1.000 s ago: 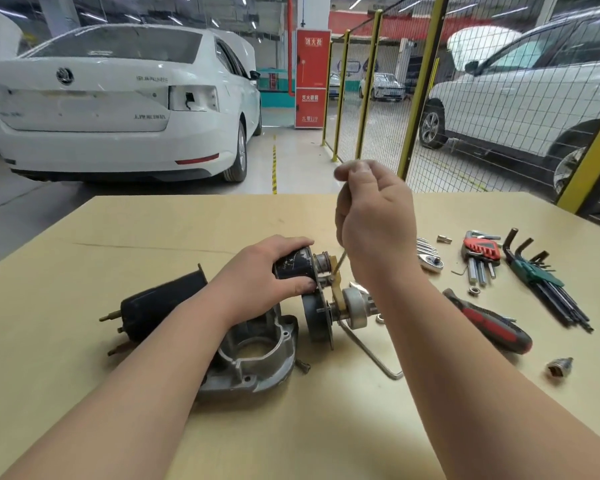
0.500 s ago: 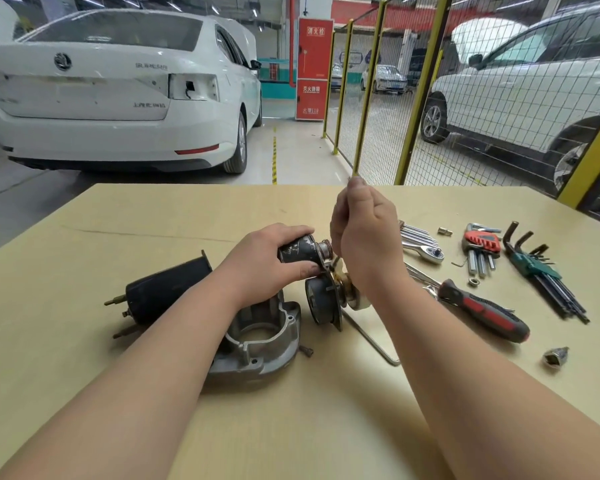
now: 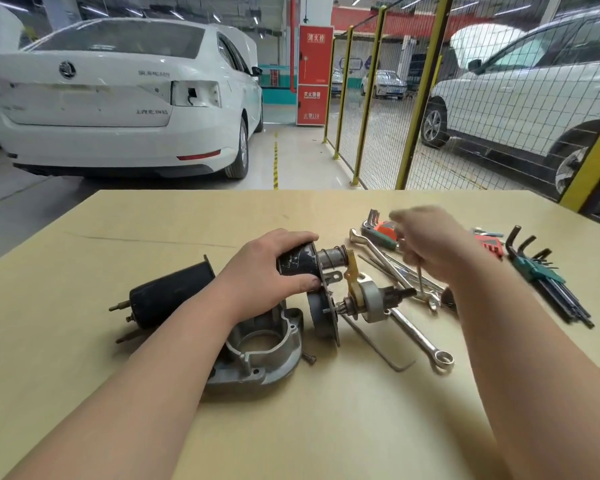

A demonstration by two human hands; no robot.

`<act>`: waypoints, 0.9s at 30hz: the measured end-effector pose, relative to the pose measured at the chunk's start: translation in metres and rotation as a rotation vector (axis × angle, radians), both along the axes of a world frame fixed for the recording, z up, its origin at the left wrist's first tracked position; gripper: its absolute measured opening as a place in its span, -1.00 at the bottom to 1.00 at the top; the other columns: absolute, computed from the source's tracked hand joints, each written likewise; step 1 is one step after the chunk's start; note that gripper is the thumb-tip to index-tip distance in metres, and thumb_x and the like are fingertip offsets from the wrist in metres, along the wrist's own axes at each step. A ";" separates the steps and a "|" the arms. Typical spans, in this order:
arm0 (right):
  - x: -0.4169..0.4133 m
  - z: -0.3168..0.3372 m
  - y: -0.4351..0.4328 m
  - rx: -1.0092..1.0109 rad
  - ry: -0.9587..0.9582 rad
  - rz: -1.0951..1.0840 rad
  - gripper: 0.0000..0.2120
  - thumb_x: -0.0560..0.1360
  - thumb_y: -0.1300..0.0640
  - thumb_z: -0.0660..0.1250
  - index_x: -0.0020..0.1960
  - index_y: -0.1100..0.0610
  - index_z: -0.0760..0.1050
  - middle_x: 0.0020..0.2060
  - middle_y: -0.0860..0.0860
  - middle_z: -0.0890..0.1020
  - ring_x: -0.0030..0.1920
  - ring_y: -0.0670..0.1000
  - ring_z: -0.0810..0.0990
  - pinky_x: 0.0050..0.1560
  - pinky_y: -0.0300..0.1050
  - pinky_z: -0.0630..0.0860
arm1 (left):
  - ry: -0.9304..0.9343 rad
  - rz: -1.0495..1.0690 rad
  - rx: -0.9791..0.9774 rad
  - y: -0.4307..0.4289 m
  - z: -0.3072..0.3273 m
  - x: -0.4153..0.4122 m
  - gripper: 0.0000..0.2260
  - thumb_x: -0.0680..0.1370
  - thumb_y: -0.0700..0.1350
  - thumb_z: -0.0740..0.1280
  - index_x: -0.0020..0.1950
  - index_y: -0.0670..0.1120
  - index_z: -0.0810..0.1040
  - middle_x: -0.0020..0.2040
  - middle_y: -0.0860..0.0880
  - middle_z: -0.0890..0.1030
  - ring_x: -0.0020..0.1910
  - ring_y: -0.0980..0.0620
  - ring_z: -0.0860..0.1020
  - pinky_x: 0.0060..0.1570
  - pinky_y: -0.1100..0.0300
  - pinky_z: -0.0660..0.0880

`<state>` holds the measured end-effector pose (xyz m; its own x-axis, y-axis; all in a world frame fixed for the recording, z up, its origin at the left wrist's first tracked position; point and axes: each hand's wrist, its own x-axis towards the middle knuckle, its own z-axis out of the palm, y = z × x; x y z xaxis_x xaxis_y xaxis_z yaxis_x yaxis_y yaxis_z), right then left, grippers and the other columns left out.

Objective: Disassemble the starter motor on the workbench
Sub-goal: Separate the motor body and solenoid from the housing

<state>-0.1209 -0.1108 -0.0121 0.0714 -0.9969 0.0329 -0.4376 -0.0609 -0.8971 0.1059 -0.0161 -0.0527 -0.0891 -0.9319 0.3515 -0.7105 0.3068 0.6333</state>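
Note:
The starter motor lies in pieces on the workbench [image 3: 84, 393]. My left hand [image 3: 274, 268] grips the dark solenoid [image 3: 297, 263], whose spring and plunger [image 3: 333, 256] stick out to the right. A yellow shift fork [image 3: 351, 271] links it to the grey drive gear unit [image 3: 371, 303]. The black motor body [image 3: 170, 294] lies to the left, and the grey aluminium nose housing [image 3: 260, 358] sits in front. My right hand [image 3: 426, 244], blurred, holds a thin metal hex key [image 3: 420, 280] above the wrenches.
Combination wrenches [image 3: 416, 334], a bent hex key [image 3: 378, 348] and a small bolt [image 3: 309, 358] lie by the parts. Red [image 3: 489, 245] and green [image 3: 541, 271] hex key sets lie at the right. Behind the bench are a white car and a yellow mesh fence.
My right hand has moved away to the right from the solenoid end, carrying the thin key over the wrenches. The fork and drive gear are now uncovered. My left hand stays on the solenoid.

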 end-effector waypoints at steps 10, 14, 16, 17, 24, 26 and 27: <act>0.001 -0.030 0.016 -0.288 0.449 0.245 -0.48 0.52 -0.26 0.10 0.31 0.05 0.44 0.16 0.00 0.57 0.11 -0.01 0.52 0.02 -0.10 0.44 | -0.004 -0.001 -0.109 0.011 -0.006 -0.003 -0.48 0.41 -0.03 0.52 0.32 0.22 0.45 0.16 0.35 0.48 0.17 0.37 0.43 0.09 0.57 0.30; 0.010 -0.022 0.039 -0.258 0.477 0.526 -0.41 0.36 -0.44 0.09 0.24 -0.13 0.41 0.01 -0.17 0.60 -0.05 -0.14 0.58 -0.12 -0.18 0.54 | -0.054 0.009 -0.205 0.017 -0.004 -0.006 -0.46 0.41 -0.08 0.52 0.34 0.12 0.46 0.19 0.25 0.49 0.21 0.30 0.42 0.21 0.45 0.31; 0.016 -0.021 0.044 -0.289 0.537 0.552 -0.62 0.43 -0.34 0.19 0.09 -0.12 0.44 -0.15 -0.14 0.63 -0.18 -0.12 0.60 -0.21 -0.07 0.60 | -0.099 0.016 -0.245 0.020 -0.002 -0.006 -0.45 0.41 -0.09 0.52 0.36 0.07 0.46 0.21 0.20 0.48 0.25 0.19 0.42 0.27 0.37 0.29; 0.017 -0.019 0.047 -0.313 0.523 0.549 -0.69 0.46 -0.29 0.22 0.04 -0.10 0.44 -0.19 -0.11 0.63 -0.22 -0.10 0.61 -0.23 -0.01 0.61 | -0.118 0.016 -0.261 0.021 -0.001 -0.006 -0.44 0.41 -0.10 0.52 0.37 0.05 0.46 0.23 0.18 0.47 0.27 0.15 0.41 0.29 0.37 0.27; 0.011 -0.010 0.048 -0.335 0.449 0.563 -0.84 0.49 -0.12 0.30 -0.06 -0.04 0.49 -0.26 -0.08 0.66 -0.27 -0.10 0.64 -0.20 0.03 0.61 | -0.187 -0.030 -0.314 0.024 0.006 -0.007 -0.44 0.39 -0.13 0.54 0.36 0.00 0.47 0.20 0.17 0.45 0.25 0.12 0.42 0.31 0.30 0.30; 0.009 -0.010 0.047 -0.367 0.446 0.553 -0.85 0.49 -0.10 0.31 -0.08 -0.03 0.50 -0.29 -0.10 0.66 -0.31 -0.14 0.62 -0.22 0.01 0.61 | -0.177 -0.034 -0.289 0.024 0.008 -0.008 -0.44 0.40 -0.12 0.53 0.36 0.02 0.46 0.19 0.18 0.45 0.24 0.13 0.42 0.29 0.31 0.32; 0.009 -0.010 0.046 -0.382 0.445 0.549 -0.85 0.49 -0.09 0.31 -0.09 -0.02 0.50 -0.30 -0.09 0.66 -0.31 -0.13 0.62 -0.23 0.01 0.60 | -0.169 -0.034 -0.271 0.024 0.008 -0.008 -0.45 0.40 -0.11 0.53 0.36 0.02 0.46 0.19 0.17 0.45 0.22 0.14 0.42 0.27 0.32 0.34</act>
<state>-0.1117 -0.0646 -0.0223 0.6346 -0.7415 0.2179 -0.5679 -0.6386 -0.5193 0.0979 0.0077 -0.0447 -0.1972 -0.8016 0.5643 -0.7852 0.4738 0.3987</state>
